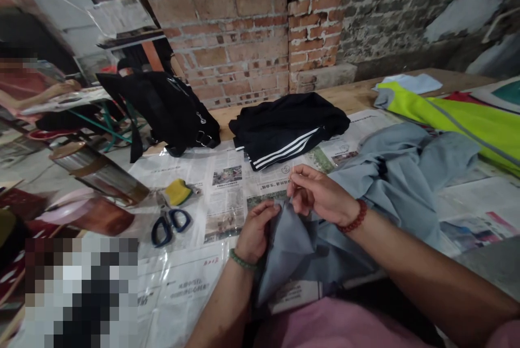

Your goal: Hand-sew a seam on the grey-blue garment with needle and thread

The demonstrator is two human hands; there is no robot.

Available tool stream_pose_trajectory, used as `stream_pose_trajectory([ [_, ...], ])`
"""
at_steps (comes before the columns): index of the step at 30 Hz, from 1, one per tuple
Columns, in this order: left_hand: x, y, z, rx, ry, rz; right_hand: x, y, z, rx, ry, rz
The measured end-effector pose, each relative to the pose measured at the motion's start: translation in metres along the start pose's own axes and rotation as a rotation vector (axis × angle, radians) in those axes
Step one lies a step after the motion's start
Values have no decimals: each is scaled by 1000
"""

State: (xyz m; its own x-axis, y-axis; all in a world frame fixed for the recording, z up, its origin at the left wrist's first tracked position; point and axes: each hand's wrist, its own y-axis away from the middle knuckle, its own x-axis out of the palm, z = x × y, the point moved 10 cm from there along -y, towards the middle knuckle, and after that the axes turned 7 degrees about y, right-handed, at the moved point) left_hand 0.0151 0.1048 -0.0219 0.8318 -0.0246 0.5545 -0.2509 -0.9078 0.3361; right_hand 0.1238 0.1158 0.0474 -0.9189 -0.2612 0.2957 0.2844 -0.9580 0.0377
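Spreading beneath and between the two hands, a grey cloth rises to a corner at the fingertips and trails away to the right, past the right forearm. The left hand is nearly closed, thumb and fingers pinching the cloth's edge. The right hand, just beside it, is curled, thumb and forefinger pressed together on a thin item too small to identify. Left of the left hand lie scissors, beside a yellow-and-green sponge; farther left, a metal flask is tilted in view. Beyond both hands rests a black striped garment; beyond and right of the right hand, a fluorescent vest. Newspaper covers much of the wooden desk.
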Motion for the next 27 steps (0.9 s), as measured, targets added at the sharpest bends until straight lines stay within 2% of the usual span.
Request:
stream_pose_trajectory([
  [2,-1,0,0,2,6,-9,5,-3,-7,119,-167,86],
  [4,-2,0,1,-7,12,-21,3,-5,-5,100,-205,95],
  [7,-2,0,2,-20,11,-25,-8,-8,15,-125,-9,-5],
  [11,0,0,3,-31,22,3,-10,4,54,-509,561,-163],
  [14,1,0,3,-35,49,16,4,14,69,-713,887,-151],
  [17,-1,0,3,-31,55,-3,14,20,71,-838,1007,-113],
  [21,-4,-1,2,-22,60,-33,14,20,67,-878,1050,-127],
  [27,-3,0,-2,2,-12,-21,0,11,46,-775,972,-190],
])
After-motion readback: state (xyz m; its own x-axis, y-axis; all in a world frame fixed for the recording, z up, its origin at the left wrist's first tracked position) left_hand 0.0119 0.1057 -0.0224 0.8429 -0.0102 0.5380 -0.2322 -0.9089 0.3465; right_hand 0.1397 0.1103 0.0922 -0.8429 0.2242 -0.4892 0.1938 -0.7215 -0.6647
